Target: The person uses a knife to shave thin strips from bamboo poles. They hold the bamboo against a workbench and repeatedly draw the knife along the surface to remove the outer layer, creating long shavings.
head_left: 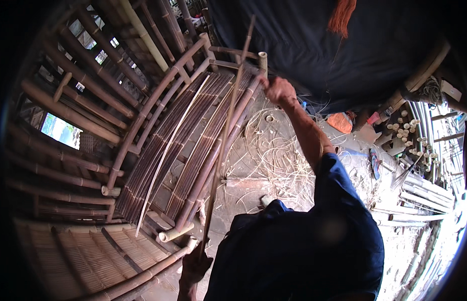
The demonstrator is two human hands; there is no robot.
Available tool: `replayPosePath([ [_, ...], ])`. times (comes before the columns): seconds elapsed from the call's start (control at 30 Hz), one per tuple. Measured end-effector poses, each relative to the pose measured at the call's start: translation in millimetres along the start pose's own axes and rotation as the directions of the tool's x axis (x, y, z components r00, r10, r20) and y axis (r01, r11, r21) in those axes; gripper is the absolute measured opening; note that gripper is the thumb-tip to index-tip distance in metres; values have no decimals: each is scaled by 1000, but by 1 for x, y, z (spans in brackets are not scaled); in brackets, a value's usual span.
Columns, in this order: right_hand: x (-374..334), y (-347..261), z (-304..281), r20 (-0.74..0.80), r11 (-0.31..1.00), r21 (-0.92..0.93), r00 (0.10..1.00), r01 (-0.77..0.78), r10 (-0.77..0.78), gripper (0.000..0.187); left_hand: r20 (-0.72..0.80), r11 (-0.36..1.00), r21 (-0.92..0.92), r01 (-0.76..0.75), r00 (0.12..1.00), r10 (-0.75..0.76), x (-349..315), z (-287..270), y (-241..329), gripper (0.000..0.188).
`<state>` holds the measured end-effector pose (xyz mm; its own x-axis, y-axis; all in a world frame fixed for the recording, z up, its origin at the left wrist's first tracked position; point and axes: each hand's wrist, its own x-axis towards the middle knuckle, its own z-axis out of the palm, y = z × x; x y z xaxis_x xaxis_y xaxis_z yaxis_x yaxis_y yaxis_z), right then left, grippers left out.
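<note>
At the lower edge my left hand [194,267] is closed around the lower end of a long, thin bamboo strip [223,138]. The strip slants up across the view, past the front rail of a bamboo bench [208,160]. My right hand [280,92] is stretched out at the bench's far corner, its fingers closed. A dark, blurred shape [251,68] shows between that hand and the strip; I cannot make out what it is. On the bench's slatted seat lies a pale, loose bamboo strip [173,135], bowed along its length.
Curly bamboo shavings [278,150] litter the floor right of the bench. Another slatted bamboo piece [93,256] stands at the lower left. A dark sheet [294,45] hangs at the back, with an orange tassel [342,19]. Bamboo poles [424,193] are stacked at the right.
</note>
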<state>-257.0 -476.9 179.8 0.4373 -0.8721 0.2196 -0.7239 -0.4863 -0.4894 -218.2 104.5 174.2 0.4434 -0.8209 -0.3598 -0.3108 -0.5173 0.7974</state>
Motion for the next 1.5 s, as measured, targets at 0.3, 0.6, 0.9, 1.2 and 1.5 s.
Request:
replayPosePath([
  [0.3,-23,38,18,309,260,907,944,-330,118,44,381,881,-231,413,871,-309,-36,-35,-24,50],
  [0.6,-121,-60,74,418,276,857,900,-435,123,36,72,906,-285,-313,936,346,189,11,50,45],
  [0.9,-167,-65,25,515,943,109,793,315,-324,86,-109,756,-648,-93,994,29,202,24,52,45],
  [1.2,-91,-19,82,59,981,-34,980,193,-191,79,-211,954,-261,-146,973,91,138,14,52,40],
  [1.5,-90,-17,86,-173,668,-509,696,543,-697,67,-183,960,-246,-134,979,89,86,8,27,35],
])
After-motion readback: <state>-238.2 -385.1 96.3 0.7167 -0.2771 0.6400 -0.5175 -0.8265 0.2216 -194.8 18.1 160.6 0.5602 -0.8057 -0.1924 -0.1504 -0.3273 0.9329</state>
